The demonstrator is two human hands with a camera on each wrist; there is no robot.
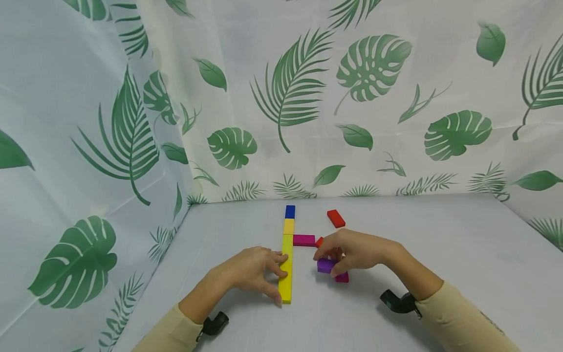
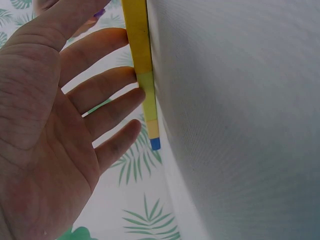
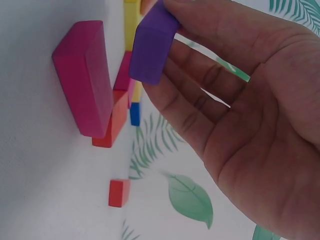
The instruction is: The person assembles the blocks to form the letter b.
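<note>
My left hand (image 1: pixel 251 268) lies along the left side of a straight row of blocks, its fingertips at the long yellow block (image 1: pixel 286 287) of the near end. Beyond it the row continues with a yellow-green block (image 2: pixel 148 102), a pale yellow block (image 1: pixel 288 226) and a blue block (image 1: pixel 290 211). My right hand (image 1: pixel 362 248) pinches a purple block (image 3: pixel 152 47) between thumb and fingertips, to the right of the row. A magenta block (image 3: pixel 86 80) lies on the table close by that hand. Another magenta block (image 1: pixel 304 240) juts out sideways from the row.
An orange-red block (image 3: pixel 116 120) sits beside the jutting magenta one, partly hidden by my right hand in the head view. Farther back lies a red block (image 1: pixel 336 218). Leaf-patterned cloth (image 1: pixel 246 98) hangs behind and to the left of the white table (image 1: pixel 440 244).
</note>
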